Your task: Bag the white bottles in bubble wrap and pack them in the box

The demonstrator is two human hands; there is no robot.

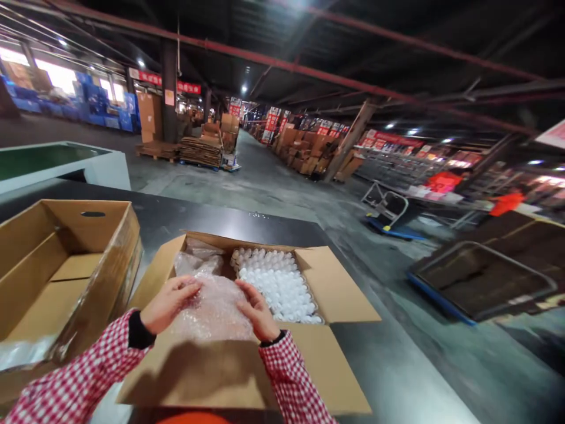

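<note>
An open cardboard box stands on the dark table in front of me, its flaps folded outward. Clear bubble wrap lies across the left part of the box, between my two hands. My left hand grips its left side, fingers curled at the top edge. On the opposite side, my right hand holds the same wrap with thumb and fingers. Many white-capped bottles stand in tight rows in the right part of the box. More clear wrap shows behind the sheet. What lies beneath it is hidden.
A large open carton sits close on the left. The dark tabletop runs behind the box. Beyond its right edge are a loaded cart and a blue hand truck. Flattened cardboard is stacked farther back.
</note>
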